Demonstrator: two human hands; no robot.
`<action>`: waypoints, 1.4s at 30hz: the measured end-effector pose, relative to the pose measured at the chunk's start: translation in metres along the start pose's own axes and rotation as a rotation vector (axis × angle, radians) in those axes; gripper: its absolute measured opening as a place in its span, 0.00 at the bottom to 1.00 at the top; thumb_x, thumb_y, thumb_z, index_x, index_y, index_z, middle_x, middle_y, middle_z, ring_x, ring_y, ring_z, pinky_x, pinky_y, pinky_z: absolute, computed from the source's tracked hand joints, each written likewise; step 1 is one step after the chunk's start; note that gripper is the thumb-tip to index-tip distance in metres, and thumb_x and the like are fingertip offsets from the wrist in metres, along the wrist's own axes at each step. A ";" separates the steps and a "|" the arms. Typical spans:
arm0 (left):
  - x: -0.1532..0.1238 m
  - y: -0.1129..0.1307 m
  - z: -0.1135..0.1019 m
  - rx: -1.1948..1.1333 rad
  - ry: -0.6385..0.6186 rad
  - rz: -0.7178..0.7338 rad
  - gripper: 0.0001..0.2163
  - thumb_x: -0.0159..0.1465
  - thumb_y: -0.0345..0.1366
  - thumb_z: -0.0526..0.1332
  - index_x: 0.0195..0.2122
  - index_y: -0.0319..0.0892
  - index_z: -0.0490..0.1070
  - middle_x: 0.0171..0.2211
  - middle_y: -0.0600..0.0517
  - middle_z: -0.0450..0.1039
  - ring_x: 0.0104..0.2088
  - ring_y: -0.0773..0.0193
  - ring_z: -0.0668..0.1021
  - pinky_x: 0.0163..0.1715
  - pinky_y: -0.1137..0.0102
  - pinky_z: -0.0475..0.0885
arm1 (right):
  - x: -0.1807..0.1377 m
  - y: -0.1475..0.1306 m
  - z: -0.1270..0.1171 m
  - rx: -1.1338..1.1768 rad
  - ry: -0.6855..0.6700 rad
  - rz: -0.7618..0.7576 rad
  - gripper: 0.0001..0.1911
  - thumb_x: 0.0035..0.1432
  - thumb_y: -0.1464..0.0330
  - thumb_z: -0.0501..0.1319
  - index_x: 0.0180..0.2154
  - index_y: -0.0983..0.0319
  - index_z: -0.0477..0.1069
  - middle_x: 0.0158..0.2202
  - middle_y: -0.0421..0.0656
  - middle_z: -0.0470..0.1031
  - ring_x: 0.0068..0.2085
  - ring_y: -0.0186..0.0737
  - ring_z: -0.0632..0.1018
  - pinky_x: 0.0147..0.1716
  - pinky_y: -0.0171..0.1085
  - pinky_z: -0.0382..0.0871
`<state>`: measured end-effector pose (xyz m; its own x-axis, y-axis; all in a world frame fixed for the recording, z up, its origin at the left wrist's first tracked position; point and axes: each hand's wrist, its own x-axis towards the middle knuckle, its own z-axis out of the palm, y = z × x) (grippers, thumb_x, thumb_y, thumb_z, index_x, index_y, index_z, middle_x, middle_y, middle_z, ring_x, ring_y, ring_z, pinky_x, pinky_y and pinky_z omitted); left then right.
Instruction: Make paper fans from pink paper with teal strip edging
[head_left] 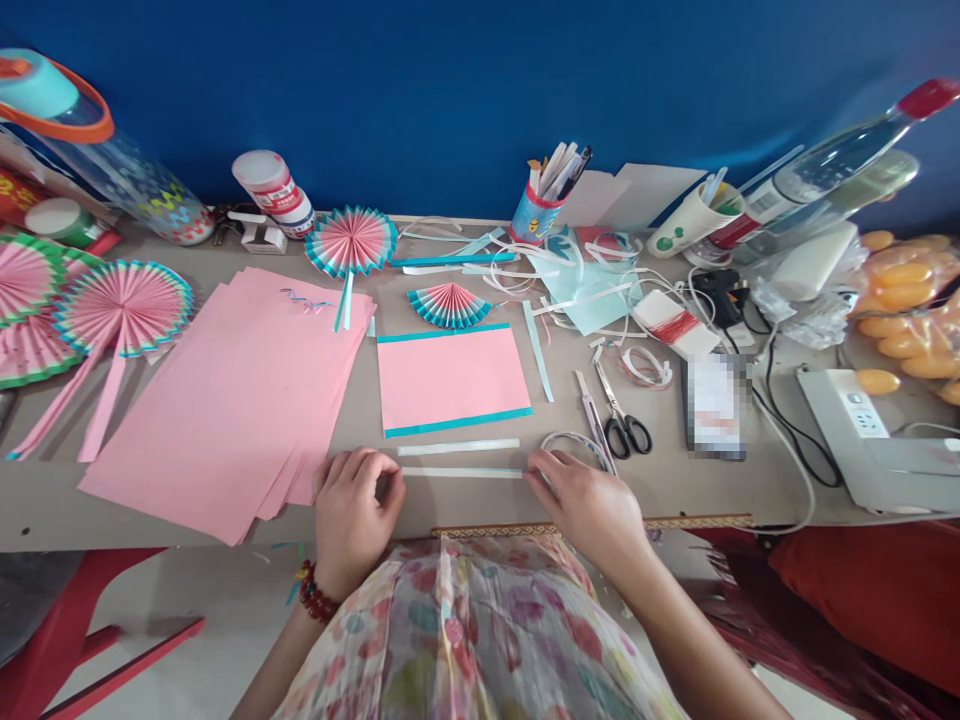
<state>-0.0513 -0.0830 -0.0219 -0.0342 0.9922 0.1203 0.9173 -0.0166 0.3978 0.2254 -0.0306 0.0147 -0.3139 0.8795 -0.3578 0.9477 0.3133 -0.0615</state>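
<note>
My left hand [356, 510] is closed, its thumb and fingertips at the left end of a narrow pale strip [461, 472]. At the strip's right end, the fingers of my right hand [585, 502] are pinched together. The strip runs straight between both hands, close to the tabletop. Just beyond it lies a second pale strip [459, 447]. Farther back is a pink paper sheet [456, 380] with a teal band along its top and bottom edges. A small folded fan [451, 305] in pink, white and teal rests above that sheet.
Pink sheets [217, 400] are stacked at left, near pleated paper fans [124, 308]. Scissors [621, 415] and a craft knife [592, 410] lie right of the banded sheet. Behind are a pen cup [536, 212] and loose strips; cables and a bottle [832, 165] stand at right.
</note>
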 end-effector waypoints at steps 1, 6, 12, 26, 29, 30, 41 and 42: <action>0.000 0.000 0.000 0.001 0.000 0.000 0.04 0.63 0.30 0.61 0.32 0.45 0.68 0.32 0.52 0.74 0.38 0.55 0.75 0.42 0.61 0.63 | 0.000 0.000 -0.001 -0.006 0.002 0.002 0.11 0.69 0.62 0.51 0.39 0.56 0.70 0.33 0.38 0.77 0.25 0.34 0.74 0.21 0.35 0.41; -0.001 -0.001 0.001 0.011 0.022 -0.053 0.05 0.62 0.32 0.62 0.35 0.45 0.65 0.33 0.52 0.73 0.37 0.55 0.75 0.42 0.60 0.63 | 0.001 -0.002 -0.004 -0.017 -0.012 0.014 0.10 0.68 0.63 0.52 0.39 0.56 0.71 0.33 0.38 0.77 0.25 0.34 0.73 0.21 0.35 0.41; -0.002 -0.009 0.001 -0.078 0.038 -0.103 0.05 0.63 0.29 0.60 0.37 0.44 0.64 0.34 0.52 0.72 0.35 0.59 0.74 0.42 0.60 0.65 | 0.002 -0.002 -0.005 -0.024 -0.032 0.025 0.10 0.67 0.62 0.52 0.40 0.55 0.71 0.36 0.38 0.78 0.26 0.35 0.74 0.21 0.35 0.41; 0.030 0.032 -0.006 -0.257 -0.278 0.722 0.14 0.70 0.27 0.51 0.53 0.42 0.70 0.51 0.47 0.75 0.53 0.58 0.74 0.53 0.62 0.71 | 0.002 -0.004 -0.006 -0.034 0.022 -0.007 0.08 0.66 0.63 0.55 0.41 0.56 0.71 0.35 0.39 0.76 0.26 0.36 0.73 0.22 0.37 0.40; 0.041 0.044 0.014 -0.138 -0.310 0.934 0.13 0.73 0.31 0.50 0.54 0.41 0.70 0.54 0.48 0.74 0.53 0.59 0.73 0.53 0.63 0.70 | 0.002 -0.003 -0.008 -0.038 0.023 -0.011 0.07 0.66 0.63 0.56 0.40 0.56 0.71 0.35 0.39 0.76 0.26 0.35 0.73 0.22 0.37 0.41; 0.044 0.047 0.019 -0.103 -0.316 0.979 0.14 0.73 0.31 0.50 0.54 0.41 0.70 0.56 0.48 0.73 0.53 0.59 0.73 0.53 0.63 0.70 | 0.001 -0.003 -0.009 -0.038 0.022 -0.013 0.07 0.66 0.63 0.56 0.40 0.57 0.71 0.35 0.39 0.76 0.26 0.35 0.73 0.22 0.37 0.41; 0.057 0.055 0.025 0.055 -0.344 1.156 0.14 0.69 0.32 0.56 0.55 0.46 0.69 0.61 0.52 0.67 0.46 0.60 0.72 0.44 0.62 0.65 | -0.007 0.001 -0.009 0.030 -0.015 -0.003 0.08 0.65 0.67 0.53 0.40 0.57 0.70 0.37 0.39 0.77 0.25 0.34 0.73 0.23 0.37 0.43; 0.057 0.055 0.026 0.057 -0.345 1.159 0.14 0.69 0.32 0.56 0.55 0.46 0.69 0.61 0.52 0.68 0.45 0.60 0.72 0.44 0.62 0.65 | -0.007 0.002 -0.009 0.035 -0.012 -0.007 0.08 0.66 0.67 0.52 0.40 0.57 0.70 0.36 0.39 0.77 0.25 0.34 0.73 0.23 0.37 0.42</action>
<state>0.0080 -0.0239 -0.0167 0.9193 0.3726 0.1266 0.3494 -0.9208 0.1733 0.2287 -0.0335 0.0252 -0.3200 0.8731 -0.3679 0.9470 0.3064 -0.0965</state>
